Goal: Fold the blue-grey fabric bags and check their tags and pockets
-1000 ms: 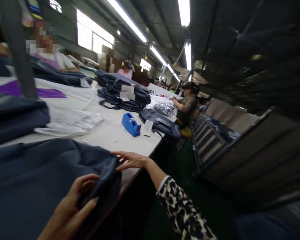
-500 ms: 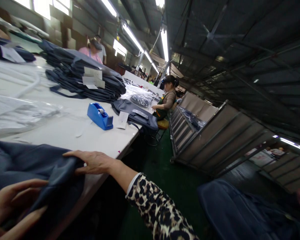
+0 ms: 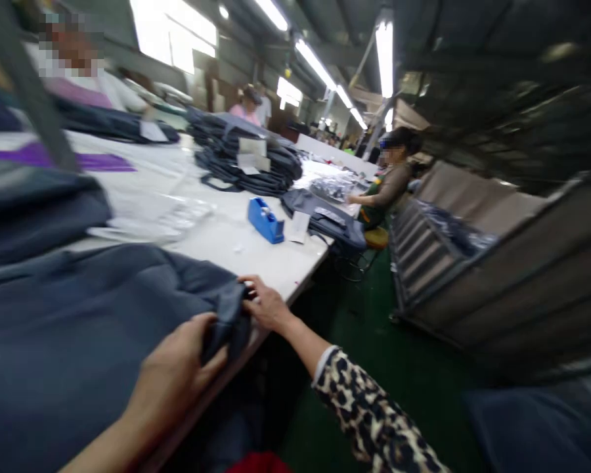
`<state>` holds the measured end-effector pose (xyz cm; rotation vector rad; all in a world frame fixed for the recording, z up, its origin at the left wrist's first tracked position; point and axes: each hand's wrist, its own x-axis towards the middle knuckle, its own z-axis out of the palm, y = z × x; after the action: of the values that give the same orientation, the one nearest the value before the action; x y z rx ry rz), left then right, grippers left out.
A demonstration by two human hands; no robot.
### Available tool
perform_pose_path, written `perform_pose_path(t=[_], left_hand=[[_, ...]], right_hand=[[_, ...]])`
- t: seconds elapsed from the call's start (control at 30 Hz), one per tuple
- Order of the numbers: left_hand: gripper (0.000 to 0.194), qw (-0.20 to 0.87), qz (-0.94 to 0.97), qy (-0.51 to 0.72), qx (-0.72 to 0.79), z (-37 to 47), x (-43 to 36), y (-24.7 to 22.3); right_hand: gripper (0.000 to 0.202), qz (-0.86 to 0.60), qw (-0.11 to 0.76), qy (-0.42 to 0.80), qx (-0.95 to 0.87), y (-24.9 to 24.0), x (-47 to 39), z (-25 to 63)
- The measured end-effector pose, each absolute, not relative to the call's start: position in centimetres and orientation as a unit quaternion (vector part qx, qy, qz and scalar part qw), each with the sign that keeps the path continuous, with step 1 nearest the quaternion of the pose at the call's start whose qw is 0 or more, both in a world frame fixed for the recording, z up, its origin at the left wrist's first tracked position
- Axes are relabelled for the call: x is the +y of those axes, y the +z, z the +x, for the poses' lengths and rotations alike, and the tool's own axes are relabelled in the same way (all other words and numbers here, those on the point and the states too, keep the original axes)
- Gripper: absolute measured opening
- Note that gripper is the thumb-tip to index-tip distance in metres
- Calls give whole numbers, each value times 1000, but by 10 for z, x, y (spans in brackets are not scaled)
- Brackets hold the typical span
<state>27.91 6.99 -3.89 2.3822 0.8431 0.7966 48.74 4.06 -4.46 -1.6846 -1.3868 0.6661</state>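
A large navy cloth item (image 3: 93,322), seemingly a bag, lies spread along the near edge of the white table (image 3: 211,253). My left hand (image 3: 177,361) is closed around its near edge, with the thumb below and the fingers above. At the item's right corner, my right hand (image 3: 268,305) pinches the bunched cloth. That arm wears a leopard-print sleeve. Under the folds the fingertips are partly hidden. Beyond my right hand stands a blue tape dispenser (image 3: 266,221), with a white paper tag (image 3: 298,226) beside it.
A stack of navy folded goods (image 3: 249,154) stands farther back. Clear plastic bags (image 3: 162,217) and another navy bundle (image 3: 39,210) lie at left, near a slanting grey post (image 3: 34,79). A seated co-worker (image 3: 391,177) is beyond; a large cart (image 3: 473,263) stands right.
The view has swung left, bringing the post, purple cloth and another person into sight. My left hand now grips the cloth edge closer to my right hand, which still holds the corner.
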Motion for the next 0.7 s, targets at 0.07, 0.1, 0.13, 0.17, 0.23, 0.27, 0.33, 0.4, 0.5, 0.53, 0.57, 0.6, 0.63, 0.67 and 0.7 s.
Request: perform_pose_path(t=[0.07,0.1,0.13,0.17,0.23,0.27,0.33,0.4,0.5,0.53,0.57,0.6,0.63,0.67,0.7], left_hand=[[39,225,903,277,237,280,75,-45],[43,219,916,261,209,281,77,-49],[46,218,927,240,186,282,78,-51],[48,217,935,220,173,284,79,-52],[49,216,943,193,166,285,77,-53],[50,217,944,189,163,285,76,-52],[53,220,944,188,156,285,75,-49],[56,213,949,178,150,284,74,-46],[57,182,963,144,139,285,74,-43],[57,172,966,137,136,286,74,-43],[57,162,968,134,136,286,74,-43],[56,153,969,134,140,287,73,-45],[56,146,969,137,142,287,72,-46],[56,139,970,139,144,287,72,-48],[55,135,970,141,145,286,71,-50]], right_hand=[[55,-654,452,276,-540,-58,45,492],[53,-647,464,281,-536,-64,48,496],[53,-642,473,286,-531,-68,50,499],[51,-640,477,292,-527,-70,51,502],[45,-639,471,314,-521,-66,49,508],[41,-639,463,329,-519,-62,46,510],[35,-642,440,360,-515,-52,41,515],[41,-655,415,374,-509,-43,41,518],[48,-693,373,347,-509,-40,56,514],[46,-708,363,324,-512,-41,63,511],[42,-723,355,296,-514,-44,72,507],[39,-737,350,264,-515,-46,80,504],[37,-750,346,232,-514,-49,88,501],[35,-763,341,203,-511,-52,94,498],[35,-774,334,176,-508,-55,99,496]])
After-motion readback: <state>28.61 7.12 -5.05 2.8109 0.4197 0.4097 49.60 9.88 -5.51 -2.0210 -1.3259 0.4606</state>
